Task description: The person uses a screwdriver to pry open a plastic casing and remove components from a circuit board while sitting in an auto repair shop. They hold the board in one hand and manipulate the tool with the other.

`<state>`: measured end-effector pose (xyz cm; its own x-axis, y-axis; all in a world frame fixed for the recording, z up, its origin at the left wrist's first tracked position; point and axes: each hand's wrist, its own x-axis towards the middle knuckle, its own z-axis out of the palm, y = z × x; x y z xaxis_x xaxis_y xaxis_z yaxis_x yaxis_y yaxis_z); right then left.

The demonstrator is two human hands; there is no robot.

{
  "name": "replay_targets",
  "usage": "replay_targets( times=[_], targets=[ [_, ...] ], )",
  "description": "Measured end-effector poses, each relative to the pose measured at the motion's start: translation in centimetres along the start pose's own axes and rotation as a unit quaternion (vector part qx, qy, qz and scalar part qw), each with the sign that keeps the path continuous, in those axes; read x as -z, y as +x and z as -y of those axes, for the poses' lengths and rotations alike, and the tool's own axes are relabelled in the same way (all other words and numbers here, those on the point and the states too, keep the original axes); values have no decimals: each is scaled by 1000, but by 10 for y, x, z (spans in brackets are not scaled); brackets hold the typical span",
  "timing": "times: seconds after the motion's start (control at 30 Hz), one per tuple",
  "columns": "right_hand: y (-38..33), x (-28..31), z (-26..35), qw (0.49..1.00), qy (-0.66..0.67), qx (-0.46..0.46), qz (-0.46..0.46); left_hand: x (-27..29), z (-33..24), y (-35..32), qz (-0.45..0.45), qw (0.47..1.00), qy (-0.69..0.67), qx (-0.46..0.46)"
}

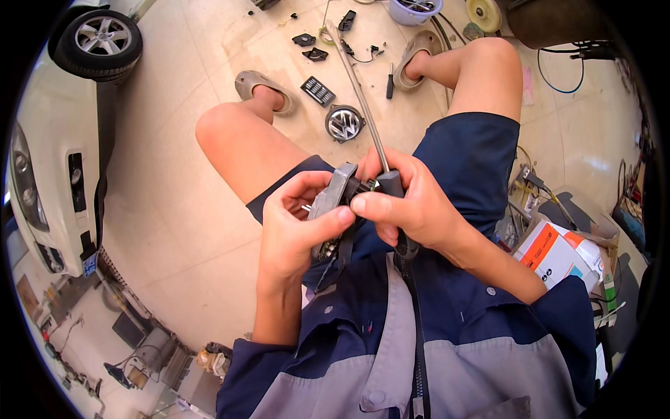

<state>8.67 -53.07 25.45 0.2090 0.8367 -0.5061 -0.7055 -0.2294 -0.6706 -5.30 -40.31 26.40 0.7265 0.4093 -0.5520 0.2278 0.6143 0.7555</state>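
My left hand (289, 220) grips a grey-and-black plastic part (330, 200) between thumb and fingers, over my lap. A long screwdriver (361, 105) with a black handle is in my right hand (422, 202), its metal shaft pointing up and away from me. The thumb and index fingertips of that hand also meet at the part's right side, where a small dark piece partly shows. Other fingers are hidden behind the handle. On the floor between my feet lie a round black-and-chrome emblem (345, 124), a black bit tray (318, 91) and a small screwdriver (390, 82).
Several small black parts (315, 54) lie scattered on the tiled floor (174, 153) farther off. A pale bucket (416, 10) stands at the far edge. The car (59, 160) is at left, and a white-and-orange box (551, 255) sits at right.
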Motion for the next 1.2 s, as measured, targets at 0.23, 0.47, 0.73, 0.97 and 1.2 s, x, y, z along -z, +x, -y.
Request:
replay_targets(
  times=[0.23,0.47,0.73,0.97,1.2],
  targets=[
    [14,7,2,994,-80,-72,-14,8,23,10,14,997,5,71],
    [17,5,7,992,-96,-85,-6,10,26,12,17,997,-13,69],
    [27,2,3,992,-117,-50,-3,7,32,15,-27,989,-127,75],
    [21,-4,-4,985,-161,-37,-57,3,24,24,-143,972,-185,-22],
    [-21,-2,3,986,-161,-18,-35,23,17,29,-80,931,-355,-41]
  ],
)
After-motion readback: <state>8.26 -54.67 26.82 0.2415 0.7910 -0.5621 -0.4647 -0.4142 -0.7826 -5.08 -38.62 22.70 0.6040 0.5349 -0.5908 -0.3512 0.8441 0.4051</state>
